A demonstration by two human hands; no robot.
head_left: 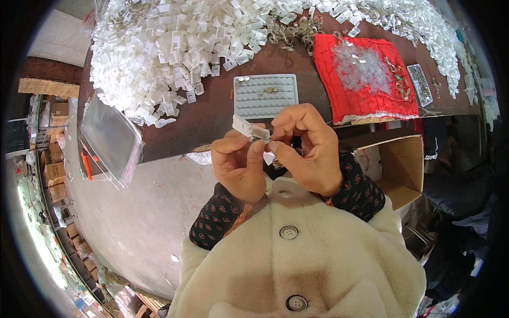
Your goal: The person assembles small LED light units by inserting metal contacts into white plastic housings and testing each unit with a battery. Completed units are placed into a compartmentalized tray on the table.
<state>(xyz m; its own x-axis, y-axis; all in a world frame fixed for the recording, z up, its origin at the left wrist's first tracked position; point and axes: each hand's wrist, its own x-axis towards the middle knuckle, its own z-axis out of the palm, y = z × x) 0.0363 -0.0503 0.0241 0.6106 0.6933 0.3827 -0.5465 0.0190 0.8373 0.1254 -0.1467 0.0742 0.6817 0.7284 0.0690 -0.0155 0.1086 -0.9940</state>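
Observation:
My left hand [239, 167] pinches a small white plastic case [259, 132] with its lid raised, just past the table's front edge. Thumb and fingertips of my right hand [312, 151] are closed at the case's right corner. Whatever they grip there is too small to make out. Something dark and shiny, partly hidden, shows beneath the right hand. Beyond my hands lies a pale dimpled tray [249, 107], bearing several small round metallic discs [269, 90].
White plastic cases [159, 58] are heaped at the back left. A red cloth [323, 69] holds clear plastic pieces; beside it sits a box of small parts [420, 85]. Plastic bags [112, 135] and an orange-handled tool [86, 164] lie left. A cardboard box [400, 169] stands below right.

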